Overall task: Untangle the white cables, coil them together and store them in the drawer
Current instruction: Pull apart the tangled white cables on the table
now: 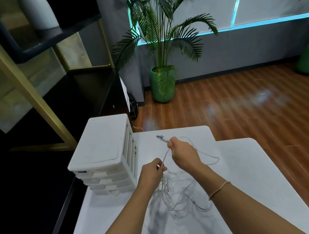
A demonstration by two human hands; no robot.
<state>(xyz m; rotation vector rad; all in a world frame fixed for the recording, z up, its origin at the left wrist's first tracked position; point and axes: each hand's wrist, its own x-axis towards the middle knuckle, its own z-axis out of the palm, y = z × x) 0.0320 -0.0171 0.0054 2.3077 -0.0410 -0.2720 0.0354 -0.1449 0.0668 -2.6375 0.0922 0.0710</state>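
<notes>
Both hands worked above a white tabletop (243, 165). Right hand (184, 154) was closed around a strand of the thin white cables (178, 193) near their grey plug ends (160, 137). Left hand (151, 171) pinched the same strand lower down. The remaining tangle hung and lay loose on the table beneath. A small white plastic drawer unit (103, 152) stood just left, drawers closed.

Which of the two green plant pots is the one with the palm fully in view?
The green pot by the wall holds the whole palm; the other pot is cut off at the right edge.
</notes>
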